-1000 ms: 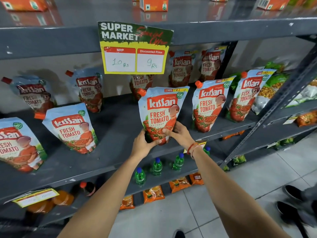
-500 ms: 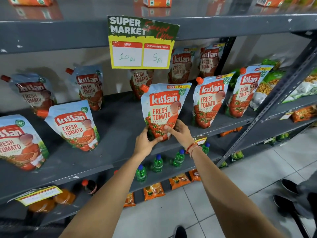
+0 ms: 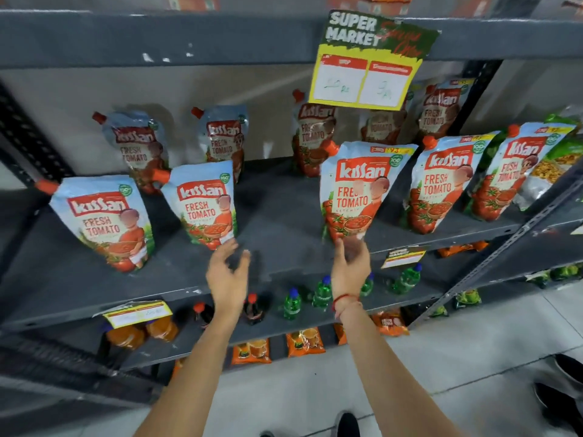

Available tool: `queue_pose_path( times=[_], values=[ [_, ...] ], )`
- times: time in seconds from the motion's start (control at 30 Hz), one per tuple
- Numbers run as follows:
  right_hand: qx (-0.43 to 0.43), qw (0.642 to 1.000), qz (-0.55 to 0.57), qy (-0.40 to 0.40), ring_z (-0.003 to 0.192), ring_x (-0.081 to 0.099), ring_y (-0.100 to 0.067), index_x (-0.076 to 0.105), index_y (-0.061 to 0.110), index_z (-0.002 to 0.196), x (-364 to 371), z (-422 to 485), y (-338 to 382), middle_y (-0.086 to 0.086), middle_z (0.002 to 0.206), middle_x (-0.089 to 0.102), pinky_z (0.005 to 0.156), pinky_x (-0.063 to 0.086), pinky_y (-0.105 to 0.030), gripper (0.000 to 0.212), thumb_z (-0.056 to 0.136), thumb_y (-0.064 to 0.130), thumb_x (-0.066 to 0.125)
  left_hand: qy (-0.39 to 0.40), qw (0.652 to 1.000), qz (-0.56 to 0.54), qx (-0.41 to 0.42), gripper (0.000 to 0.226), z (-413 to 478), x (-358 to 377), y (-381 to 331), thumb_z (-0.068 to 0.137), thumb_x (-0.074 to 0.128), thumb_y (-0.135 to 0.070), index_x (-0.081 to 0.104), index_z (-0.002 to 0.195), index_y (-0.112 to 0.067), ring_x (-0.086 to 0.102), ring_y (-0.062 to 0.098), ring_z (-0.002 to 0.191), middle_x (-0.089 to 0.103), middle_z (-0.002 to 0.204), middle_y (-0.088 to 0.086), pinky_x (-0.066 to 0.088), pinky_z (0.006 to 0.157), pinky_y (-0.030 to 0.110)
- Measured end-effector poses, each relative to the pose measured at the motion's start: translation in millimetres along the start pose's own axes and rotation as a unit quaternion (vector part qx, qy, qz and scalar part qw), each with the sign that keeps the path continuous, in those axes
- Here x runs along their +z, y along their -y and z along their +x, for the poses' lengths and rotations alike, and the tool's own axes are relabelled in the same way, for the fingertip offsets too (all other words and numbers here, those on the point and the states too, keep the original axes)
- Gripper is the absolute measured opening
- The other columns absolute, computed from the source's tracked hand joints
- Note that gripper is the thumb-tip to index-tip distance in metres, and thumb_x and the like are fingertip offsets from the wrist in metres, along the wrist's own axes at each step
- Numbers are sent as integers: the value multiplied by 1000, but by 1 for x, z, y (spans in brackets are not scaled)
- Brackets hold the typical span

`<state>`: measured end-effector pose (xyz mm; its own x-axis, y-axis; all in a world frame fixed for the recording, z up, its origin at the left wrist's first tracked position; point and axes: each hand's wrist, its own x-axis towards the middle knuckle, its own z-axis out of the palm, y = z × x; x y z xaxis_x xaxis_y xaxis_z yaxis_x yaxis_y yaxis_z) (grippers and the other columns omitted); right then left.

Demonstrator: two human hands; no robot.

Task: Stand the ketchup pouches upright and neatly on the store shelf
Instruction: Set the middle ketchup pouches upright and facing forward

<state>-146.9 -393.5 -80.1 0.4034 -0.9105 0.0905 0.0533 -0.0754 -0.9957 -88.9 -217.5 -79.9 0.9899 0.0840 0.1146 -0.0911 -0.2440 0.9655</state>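
Several Kissan ketchup pouches with red spouts stand on the grey shelf (image 3: pixel 277 212), in a front row and a back row. The front middle pouch (image 3: pixel 358 190) stands upright by itself. My right hand (image 3: pixel 350 266) hovers just under its lower edge, fingers loose, holding nothing. My left hand (image 3: pixel 228 272) is open with fingers spread, just right of and below another front pouch (image 3: pixel 203 205), not touching it. A third front pouch (image 3: pixel 105 222) leans at the far left. Two more front pouches (image 3: pixel 441 184) stand to the right.
A yellow price sign (image 3: pixel 366 74) hangs from the upper shelf edge and hides part of the back row. Green bottles (image 3: pixel 321 291) and dark bottles line the lower shelf. Snack packets (image 3: pixel 552 171) sit at the far right. A slanted metal upright (image 3: pixel 504 247) crosses the right side.
Both hands have let go of the middle pouch, which now stands alone. My left hand has swung left toward the neighbouring pouch. The camera has turned left.
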Motion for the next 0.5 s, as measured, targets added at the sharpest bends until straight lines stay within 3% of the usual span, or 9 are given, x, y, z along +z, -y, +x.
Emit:
queue_pose_path(
  times=[0.07, 0.13, 0.27, 0.37, 0.5],
  values=[
    [11, 998, 6, 64, 82, 60, -19, 60, 9, 94, 24, -21, 3, -8, 90, 63, 72, 50, -15, 12, 84, 9, 66, -68, 997, -35, -27, 33, 6, -28, 11, 84, 66, -14, 57, 115, -8, 58, 25, 113, 62, 120, 11, 42, 93, 24],
    [38, 981, -8, 191, 86, 58, -18, 60, 7, 102, 51, -36, 7, -8, 96, 62, 68, 46, -8, 25, 81, 14, 71, -90, 995, -24, -47, 43, 20, -51, 19, 81, 70, -17, 54, 119, -9, 57, 25, 113, 59, 122, 9, 42, 93, 23],
    [33, 894, -116, 431, 105, 51, -14, 46, 17, 132, 99, -52, 15, -2, 121, 51, 82, 42, -20, 66, 76, 34, 76, 10, 996, 48, -71, 81, 58, -82, 30, 71, 79, -23, 37, 138, -7, 45, 26, 128, 44, 143, 12, 39, 104, 36],
    [9, 862, -123, 492, 110, 50, -12, 36, 17, 139, 129, -56, 18, -2, 129, 49, 90, 42, -24, 75, 76, 30, 76, 105, 991, 44, -70, 95, 78, -92, 31, 70, 79, -17, 22, 146, -7, 34, 26, 137, 33, 151, 11, 33, 111, 39],
    [8, 852, -140, 505, 116, 54, -18, 41, 16, 132, 147, -51, 16, -5, 128, 58, 97, 43, -29, 59, 82, 31, 70, 177, 977, 120, -27, 77, 96, -93, 24, 71, 78, -15, 38, 137, -5, 49, 28, 124, 52, 136, 16, 40, 102, 34]
  ],
)
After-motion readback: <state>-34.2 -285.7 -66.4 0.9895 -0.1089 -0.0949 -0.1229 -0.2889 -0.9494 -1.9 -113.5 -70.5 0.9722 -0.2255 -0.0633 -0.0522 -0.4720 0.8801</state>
